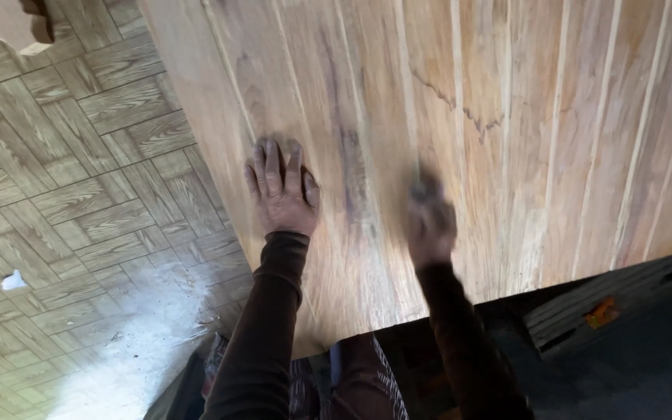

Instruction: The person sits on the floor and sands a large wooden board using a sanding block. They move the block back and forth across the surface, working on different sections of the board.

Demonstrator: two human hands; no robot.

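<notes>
The wooden panel [460, 132] is braced by the left hand [281, 190], fingers flat and spread. The right hand [429, 222] is blurred on its surface; its grip cannot be told. Fingers could be scraped if the panel shifts.

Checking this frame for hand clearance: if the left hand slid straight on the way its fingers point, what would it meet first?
Nothing but more board, it seems. The left hand lies flat on the wooden panel, fingers pointing up the frame along the grain. That stretch looks bare to the picture's top edge.
</notes>
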